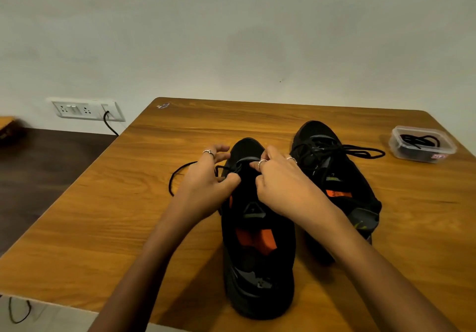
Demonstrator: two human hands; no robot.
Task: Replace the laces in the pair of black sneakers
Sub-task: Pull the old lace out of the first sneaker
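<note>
She's working the lowest eyelets of the near sneaker (257,228), which stands on the wooden table (103,215) with its toe toward twelve o'clock. Her left hand (206,184) pinches a thin black lace (180,174) that loops off toward nine; her right hand (280,184) has fingertips curled at the eyelets, though what they hold I cannot tell. Next, I'd guess, comes pulling the cord through. The far sneaker (332,177), at two o'clock, is laced. A clear plastic tub (422,144) holds more dark cord.
</note>
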